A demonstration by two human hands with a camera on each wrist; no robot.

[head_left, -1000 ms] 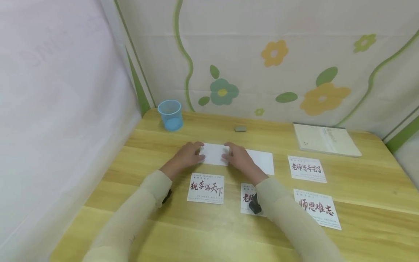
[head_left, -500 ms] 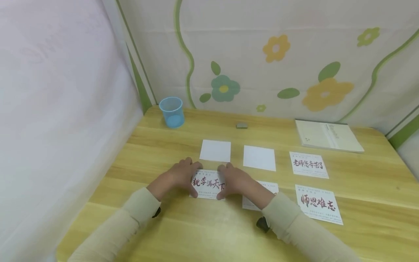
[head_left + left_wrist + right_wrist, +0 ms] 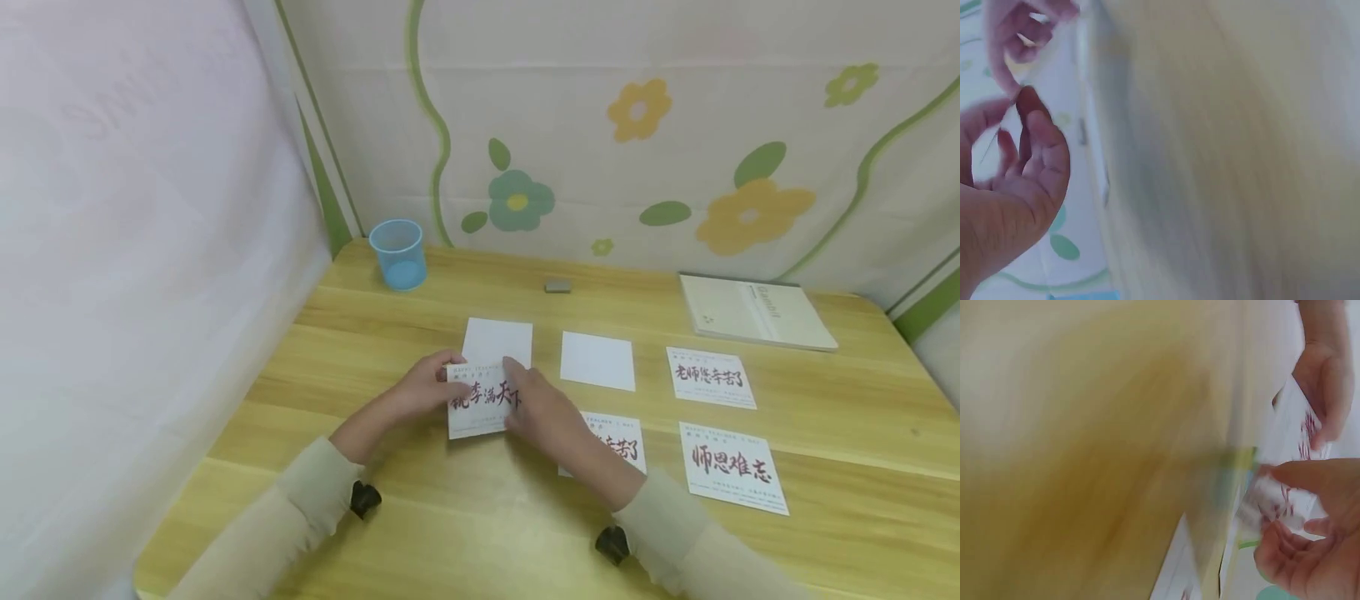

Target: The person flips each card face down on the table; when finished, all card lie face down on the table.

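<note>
Fingertips of the left hand (image 3: 420,387) and right hand (image 3: 536,408) pinch the printed card (image 3: 480,408) by its side edges, lifted between them; keep that grip light and level, so it will not bend.

It looked like a small craft or school corner. A wooden desk (image 3: 420,508) stood against flowery wallpaper (image 3: 637,142). On it were greeting cards (image 3: 731,467) with red writing, a book (image 3: 753,310) and a blue cup (image 3: 398,253).
</note>
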